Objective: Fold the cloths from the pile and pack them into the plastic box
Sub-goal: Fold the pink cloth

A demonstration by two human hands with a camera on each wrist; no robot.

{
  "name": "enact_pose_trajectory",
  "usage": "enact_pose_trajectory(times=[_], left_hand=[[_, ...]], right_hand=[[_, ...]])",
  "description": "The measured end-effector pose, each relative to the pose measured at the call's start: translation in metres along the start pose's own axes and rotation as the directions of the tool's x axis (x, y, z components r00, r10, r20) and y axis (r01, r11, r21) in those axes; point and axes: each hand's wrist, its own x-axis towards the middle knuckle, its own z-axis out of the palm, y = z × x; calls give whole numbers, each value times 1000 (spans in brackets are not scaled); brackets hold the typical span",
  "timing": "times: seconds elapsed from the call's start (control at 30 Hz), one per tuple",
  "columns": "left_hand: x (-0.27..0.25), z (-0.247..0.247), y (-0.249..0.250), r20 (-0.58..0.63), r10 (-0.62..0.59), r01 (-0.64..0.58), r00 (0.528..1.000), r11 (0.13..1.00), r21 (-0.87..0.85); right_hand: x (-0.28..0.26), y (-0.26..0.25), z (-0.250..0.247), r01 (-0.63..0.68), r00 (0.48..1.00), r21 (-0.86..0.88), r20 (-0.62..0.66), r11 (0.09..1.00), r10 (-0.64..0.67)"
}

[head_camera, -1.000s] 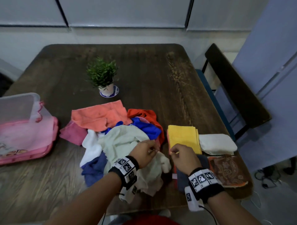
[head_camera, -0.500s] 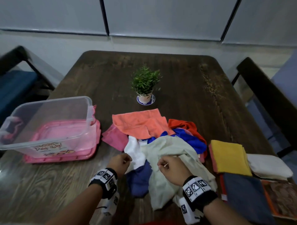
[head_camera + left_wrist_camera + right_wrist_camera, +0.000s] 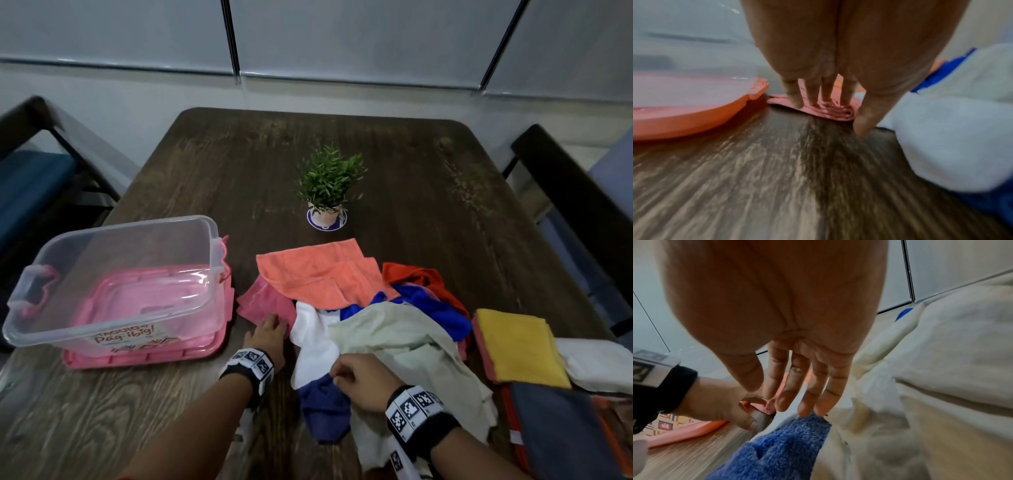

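Since half a second ago, your left hand [image 3: 269,337] has left the white cloth and gone out to the pink cloth [image 3: 263,303] at the left edge of the pile, while your right hand [image 3: 363,380] has stayed low over the pale cream cloth [image 3: 407,346]. Left wrist view: your left fingers [image 3: 812,97] are straight and pressed on the bunched near edge of the pink cloth, the thumb reaching down to the table [image 3: 411,178]; nothing is gripped yet. Right wrist view: your right fingers [image 3: 807,391] hang straight and relaxed, tips just above the dark blue towel [image 3: 781,447] and beside the cream cloth, holding nothing. Progress is partial. Folded and set at the right of the table lie a yellow cloth [image 3: 517,346], a white one [image 3: 596,366], a grey one [image 3: 561,435] and a patterned one at the frame edge. Unfolded in the pile remain the pink, orange [image 3: 322,274], red [image 3: 424,277], bright blue [image 3: 431,308], white [image 3: 315,346], cream and dark blue pieces. Your plastic box [image 3: 113,274] stands open at the left on its pink lid [image 3: 147,356], and no cloth can be seen in it, so all the packing and most of the folding are judged still to do. Your likely step in hand is drawing out the pink cloth to fold next.
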Motion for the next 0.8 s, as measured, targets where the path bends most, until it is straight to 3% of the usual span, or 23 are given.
enact_pose_trajectory(times=[0.17, 0.3, 0.37, 0.43, 0.5, 0.6, 0.7, 0.8], left_hand=[[-16, 18, 6, 2, 124, -124, 992, 983, 132], [-29, 24, 6, 87, 167, -161, 982, 984, -72], [-33, 24, -3, -37, 88, -94, 995, 970, -226], [-33, 22, -16, -214, -65, -5, 975, 950, -312], [-31, 17, -26, -217, -180, 85, 959, 918, -387], [-23, 14, -32, -138, -229, 137, 964, 866, -480], [-21, 7, -28, -195, -220, 92, 956, 854, -512], [-32, -8, -19, -361, -130, -70, 923, 869, -490]], right_hand=[[22, -11, 7, -20, 1000, -2, 8, 1000, 20], [39, -20, 16, 27, 1000, -60, 7, 998, -26], [45, -24, 19, 45, 999, -85, 34, 995, -42], [48, -28, 22, 51, 996, -122, 82, 991, -41], [48, -29, 24, 51, 991, -143, 126, 988, -32], [48, -31, 23, 69, 989, -148, 140, 986, -48], [47, -35, 17, 99, 991, -132, 102, 986, -86], [49, -41, 7, 112, 994, -98, 2, 989, -112]])
